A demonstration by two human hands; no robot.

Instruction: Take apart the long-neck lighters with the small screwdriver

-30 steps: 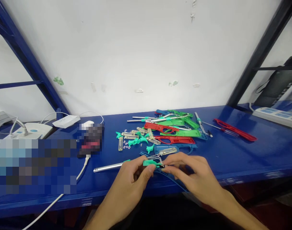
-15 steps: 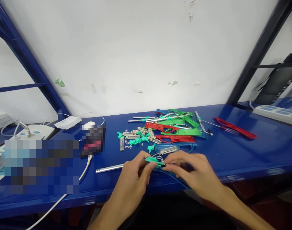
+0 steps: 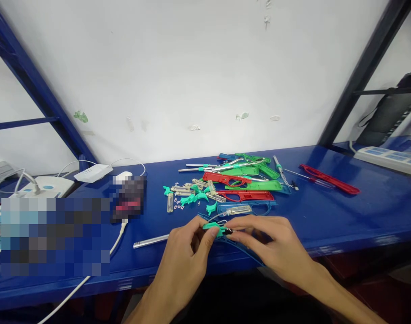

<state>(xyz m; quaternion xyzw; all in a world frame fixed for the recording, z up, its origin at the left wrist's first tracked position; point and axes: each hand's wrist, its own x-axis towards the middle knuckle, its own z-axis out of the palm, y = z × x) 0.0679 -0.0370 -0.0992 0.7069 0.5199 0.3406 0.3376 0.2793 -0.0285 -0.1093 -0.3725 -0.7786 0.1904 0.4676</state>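
Observation:
My left hand (image 3: 187,252) is closed on a lighter nozzle tube, its silver barrel (image 3: 151,241) sticking out to the left and its teal plastic end (image 3: 210,226) showing between thumb and fingers. With thumb and fingertips, my right hand (image 3: 277,243) pinches a small black igniter (image 3: 228,231) against the right end of the teal piece. Thin pale wires loop above it. Under both hands lies a blue lighter shell (image 3: 247,255), partly covered. Just behind is another blue shell (image 3: 266,208), with a clear fuel tank (image 3: 238,210) on it.
Behind my hands lie red shells (image 3: 249,195), green shells (image 3: 259,185), teal triggers (image 3: 188,200), clear tanks (image 3: 170,202) and more nozzle tubes (image 3: 228,166). A red shell (image 3: 330,178) is at right. Left are a cable (image 3: 115,249) and power strip (image 3: 61,185); another strip (image 3: 387,159) stands right.
The black igniter now shows more clearly against the teal end, and my right fingertips have shifted slightly left. The whole view has moved a little.

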